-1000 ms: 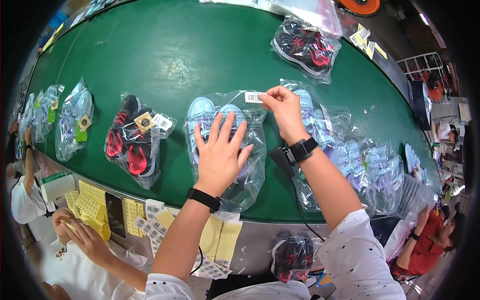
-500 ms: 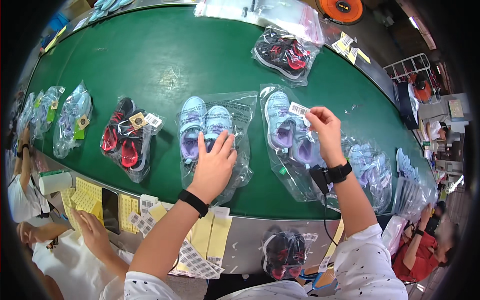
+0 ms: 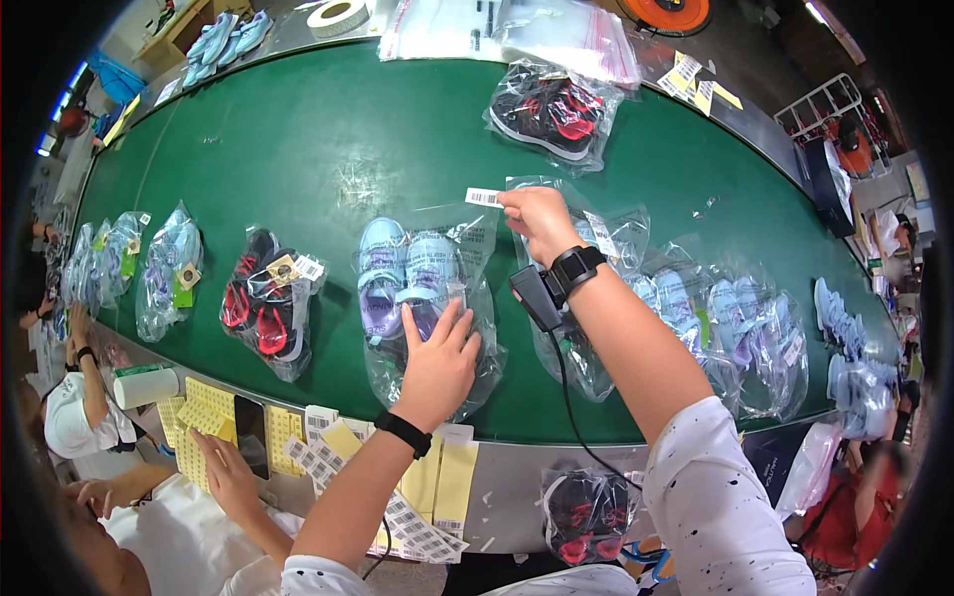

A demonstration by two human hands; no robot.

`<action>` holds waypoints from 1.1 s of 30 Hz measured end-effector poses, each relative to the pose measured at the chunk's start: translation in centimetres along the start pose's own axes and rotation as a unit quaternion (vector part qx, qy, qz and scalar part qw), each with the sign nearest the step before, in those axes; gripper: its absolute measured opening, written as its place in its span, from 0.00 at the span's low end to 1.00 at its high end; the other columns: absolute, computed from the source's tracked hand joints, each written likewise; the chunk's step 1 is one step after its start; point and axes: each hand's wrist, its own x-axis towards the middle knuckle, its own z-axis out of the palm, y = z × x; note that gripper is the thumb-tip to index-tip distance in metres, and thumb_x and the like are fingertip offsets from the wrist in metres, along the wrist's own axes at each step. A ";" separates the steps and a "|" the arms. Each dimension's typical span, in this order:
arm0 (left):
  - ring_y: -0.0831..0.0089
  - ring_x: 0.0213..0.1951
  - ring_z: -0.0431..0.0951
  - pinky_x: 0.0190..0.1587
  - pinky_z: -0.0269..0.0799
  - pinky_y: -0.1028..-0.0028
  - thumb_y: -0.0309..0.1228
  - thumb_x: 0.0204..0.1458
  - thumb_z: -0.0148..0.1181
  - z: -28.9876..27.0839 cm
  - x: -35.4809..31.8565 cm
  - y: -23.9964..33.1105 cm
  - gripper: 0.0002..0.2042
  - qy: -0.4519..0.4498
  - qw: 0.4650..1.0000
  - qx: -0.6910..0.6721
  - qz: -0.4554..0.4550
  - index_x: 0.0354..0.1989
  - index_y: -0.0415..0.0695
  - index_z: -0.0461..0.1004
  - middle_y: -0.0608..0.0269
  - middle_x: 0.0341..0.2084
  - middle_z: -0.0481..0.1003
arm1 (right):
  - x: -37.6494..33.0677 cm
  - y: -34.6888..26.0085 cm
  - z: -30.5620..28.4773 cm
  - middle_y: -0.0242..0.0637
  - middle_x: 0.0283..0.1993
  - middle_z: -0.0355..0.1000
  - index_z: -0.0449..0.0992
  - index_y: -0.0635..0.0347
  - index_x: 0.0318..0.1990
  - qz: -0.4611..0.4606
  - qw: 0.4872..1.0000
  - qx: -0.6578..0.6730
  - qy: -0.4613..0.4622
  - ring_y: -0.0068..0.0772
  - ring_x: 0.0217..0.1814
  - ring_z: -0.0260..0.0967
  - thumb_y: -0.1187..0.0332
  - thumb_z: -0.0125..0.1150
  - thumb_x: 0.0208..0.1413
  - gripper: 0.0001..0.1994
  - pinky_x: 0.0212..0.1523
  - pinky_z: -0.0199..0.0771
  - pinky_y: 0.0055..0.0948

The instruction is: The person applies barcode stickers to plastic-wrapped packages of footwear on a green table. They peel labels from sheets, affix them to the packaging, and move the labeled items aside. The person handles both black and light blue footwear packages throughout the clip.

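Observation:
Light blue and lilac sneakers (image 3: 405,260) lie as a pair in a clear plastic bag on the green belt in front of me. My left hand (image 3: 439,366) rests on the near end of this bag, fingers spread. Above the bag's far right corner, my right hand (image 3: 537,221) pinches a white barcode label (image 3: 484,198) between thumb and fingertips. Behind my right wrist lies another bagged blue pair, partly hidden by my hand and the black device on my wrist. A white label (image 3: 601,236) shows on the plastic there.
Bagged black and red shoes (image 3: 268,298) lie to the left, others (image 3: 550,114) at the far side. More bagged blue shoes (image 3: 760,343) sit right. Clear bags (image 3: 437,30) are stacked on the far edge. Label sheets (image 3: 437,482) lie nearest me. A co-worker's hand (image 3: 227,475) is at left.
My right hand has moved left with a label, from over the right-hand blue pair towards the middle pair. My left hand stays on the middle bag. The view has shifted slightly.

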 end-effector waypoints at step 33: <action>0.62 0.30 0.71 0.34 0.68 0.66 0.35 0.41 0.74 0.4 -24.1 5.7 0.20 0.152 0.826 -0.113 -0.530 0.38 0.38 0.72 0.58 0.28 0.69 | -9.6 7.7 -14.7 0.47 0.62 0.68 0.67 0.65 0.63 -0.277 0.856 -0.435 0.028 0.38 0.64 0.65 0.66 0.63 0.58 0.27 0.65 0.59 0.33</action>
